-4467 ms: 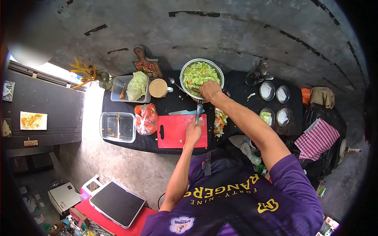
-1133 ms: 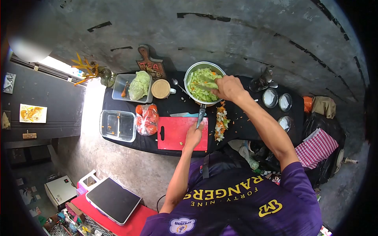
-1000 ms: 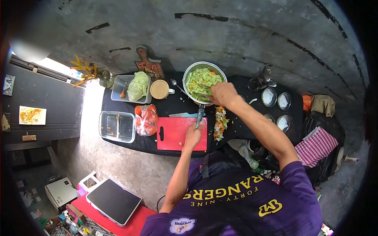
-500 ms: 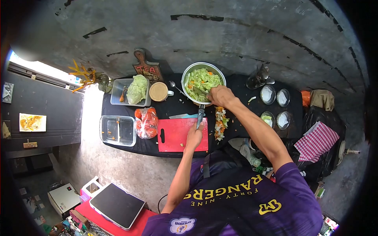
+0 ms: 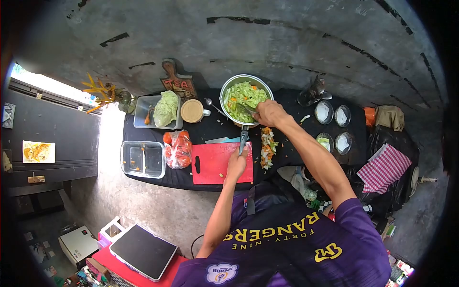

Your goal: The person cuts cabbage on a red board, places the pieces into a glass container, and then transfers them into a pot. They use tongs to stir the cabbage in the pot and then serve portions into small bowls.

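Note:
A pan (image 5: pixel 224 107) of chopped green leaves and orange bits (image 5: pixel 245 95) stands at the back of the black-covered table. My left hand (image 5: pixel 236 165) is wrapped round the pan's dark handle (image 5: pixel 243 138), above the red cutting board (image 5: pixel 210 165). At the pan's right rim, my right hand (image 5: pixel 270 114) is closed on a utensil whose end dips into the leaves. A knife (image 5: pixel 222 140) lies behind the board. Chopped scraps (image 5: pixel 267 148) form a strip to the board's right.
On the left are a tub (image 5: pixel 143 125) with a cabbage (image 5: pixel 166 109), a lidded mug (image 5: pixel 192 111), bagged tomatoes (image 5: pixel 178 149) and a clear container (image 5: pixel 125 160). Small bowls (image 5: pixel 324 112) stand right of the pan, near a dark jug (image 5: pixel 311 94). A spoon (image 5: pixel 216 107) lies beside the pan.
My right hand and the utensil have shifted very slightly at the pan's right side, and the leaves lie a little differently. My left hand keeps its hold on the handle.

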A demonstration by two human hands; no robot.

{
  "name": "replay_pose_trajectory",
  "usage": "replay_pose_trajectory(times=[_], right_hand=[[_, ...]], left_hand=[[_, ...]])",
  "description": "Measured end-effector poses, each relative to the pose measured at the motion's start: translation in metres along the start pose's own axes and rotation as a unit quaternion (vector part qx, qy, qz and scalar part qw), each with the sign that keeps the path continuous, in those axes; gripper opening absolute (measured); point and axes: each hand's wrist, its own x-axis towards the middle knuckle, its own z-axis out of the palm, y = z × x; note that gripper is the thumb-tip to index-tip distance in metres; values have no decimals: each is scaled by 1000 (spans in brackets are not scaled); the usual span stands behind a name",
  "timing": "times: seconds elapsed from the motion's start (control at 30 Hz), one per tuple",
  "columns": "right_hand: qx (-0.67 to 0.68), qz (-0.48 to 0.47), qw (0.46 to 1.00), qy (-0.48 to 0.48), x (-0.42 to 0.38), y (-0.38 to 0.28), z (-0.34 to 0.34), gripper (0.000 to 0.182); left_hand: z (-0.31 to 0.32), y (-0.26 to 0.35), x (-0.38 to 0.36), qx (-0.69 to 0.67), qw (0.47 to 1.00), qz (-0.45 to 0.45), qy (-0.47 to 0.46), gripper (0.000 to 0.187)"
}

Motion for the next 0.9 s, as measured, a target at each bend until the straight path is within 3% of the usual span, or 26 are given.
replay_pose_trajectory(times=[0.47,0.6,0.7,0.9], right_hand=[[268,87,958,62,-29,25,14,33],[348,124,928,52,-38,26,16,34],[327,119,935,68,-37,33,30,36],[483,148,860,72,-46,28,38,37]], left_hand=[[3,-6,4,-7,1000,1,-5,33],[-6,24,-4,11,996,-72,-41,42],[-11,34,-14,-12,993,-95,-66,41],[-11,40,-18,-59,994,-53,-69,36]])
